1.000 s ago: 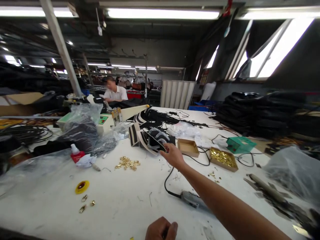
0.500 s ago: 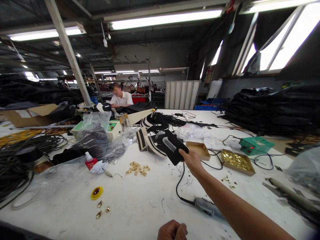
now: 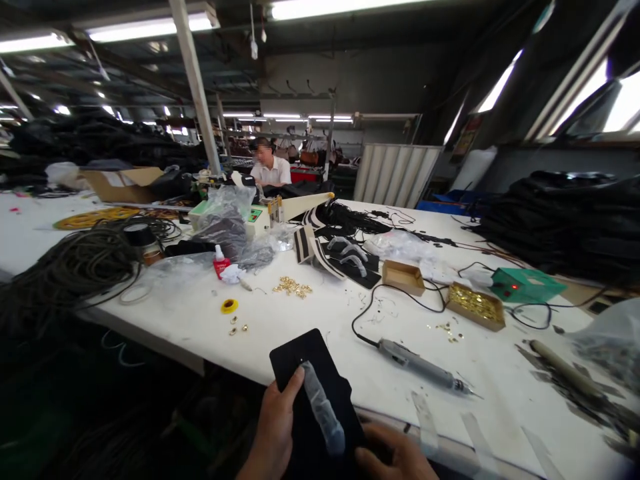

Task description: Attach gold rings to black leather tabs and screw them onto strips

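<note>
A flat black panel (image 3: 320, 360) with a plastic-wrapped handle (image 3: 323, 410) along its middle is held at the table's front edge. My left hand (image 3: 275, 417) grips the panel's left side, thumb pressed on top near the handle's upper end. My right hand (image 3: 395, 453) holds the lower right edge, its fingers curled around it. Beyond, more black panels with wrapped handles (image 3: 350, 253) lie beside striped pieces (image 3: 315, 250). A grey electric screwdriver (image 3: 420, 367) rests to the right of the panel.
Small gold fittings (image 3: 293, 287) lie in a pile, with several more near a yellow tape roll (image 3: 229, 306). A box of gold pieces (image 3: 475, 305), an open cardboard box (image 3: 403, 277) and a green power unit (image 3: 527, 285) stand right. A red bottle (image 3: 221, 263) stands left. A co-worker (image 3: 271, 163) sits behind.
The panel has come from the pile beyond to the table's front edge. Both hands now hold it; earlier only one outstretched hand did. The view has shifted left and down.
</note>
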A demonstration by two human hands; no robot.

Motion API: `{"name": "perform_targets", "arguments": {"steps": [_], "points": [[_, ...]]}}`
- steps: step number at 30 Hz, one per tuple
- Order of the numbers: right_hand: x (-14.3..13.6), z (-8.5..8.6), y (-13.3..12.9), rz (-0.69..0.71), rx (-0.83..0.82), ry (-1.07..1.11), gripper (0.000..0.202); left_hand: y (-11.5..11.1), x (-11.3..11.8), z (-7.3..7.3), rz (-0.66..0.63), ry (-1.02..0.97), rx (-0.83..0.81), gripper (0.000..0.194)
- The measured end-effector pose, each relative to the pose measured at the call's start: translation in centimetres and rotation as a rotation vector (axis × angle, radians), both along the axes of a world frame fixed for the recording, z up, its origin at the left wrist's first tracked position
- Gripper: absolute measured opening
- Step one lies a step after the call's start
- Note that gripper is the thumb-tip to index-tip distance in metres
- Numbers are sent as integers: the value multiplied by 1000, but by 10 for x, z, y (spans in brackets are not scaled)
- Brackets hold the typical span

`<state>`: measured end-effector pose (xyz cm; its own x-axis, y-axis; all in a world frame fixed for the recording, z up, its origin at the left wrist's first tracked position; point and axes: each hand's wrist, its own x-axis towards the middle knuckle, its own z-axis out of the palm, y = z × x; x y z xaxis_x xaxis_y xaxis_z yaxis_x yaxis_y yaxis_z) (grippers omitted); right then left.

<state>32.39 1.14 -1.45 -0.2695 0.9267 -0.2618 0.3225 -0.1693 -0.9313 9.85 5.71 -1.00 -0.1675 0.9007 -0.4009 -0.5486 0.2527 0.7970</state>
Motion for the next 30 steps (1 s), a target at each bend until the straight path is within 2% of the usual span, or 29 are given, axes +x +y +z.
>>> {"name": "perform_targets", "arguments": {"steps": [4,6,8,10,14,18,21,24,30], "points": [[-8,36,30,-156,178,-222,40,-29,-17,-16,-5,130,-54,55],[-27,51,56,-106,269,-198,37,-35,-25,-19,-16,174,-60,55],[-57,54,86,-19,335,-143,32,-38,-33,-20,-22,184,-57,56],[-95,48,118,68,373,-117,26,-38,-42,-22,-5,181,-50,57],[-176,21,179,224,409,-198,23,-41,-66,-30,45,186,-77,57],[-235,-3,224,284,409,-240,24,-46,-95,-39,62,185,-111,61],[-256,-17,242,279,433,-289,23,-47,-109,-43,67,198,-119,59],[-261,-25,248,294,470,-335,22,-46,-116,-45,93,196,-131,57],[-261,-22,248,360,516,-304,12,-43,-121,-38,118,180,-143,57]]}}
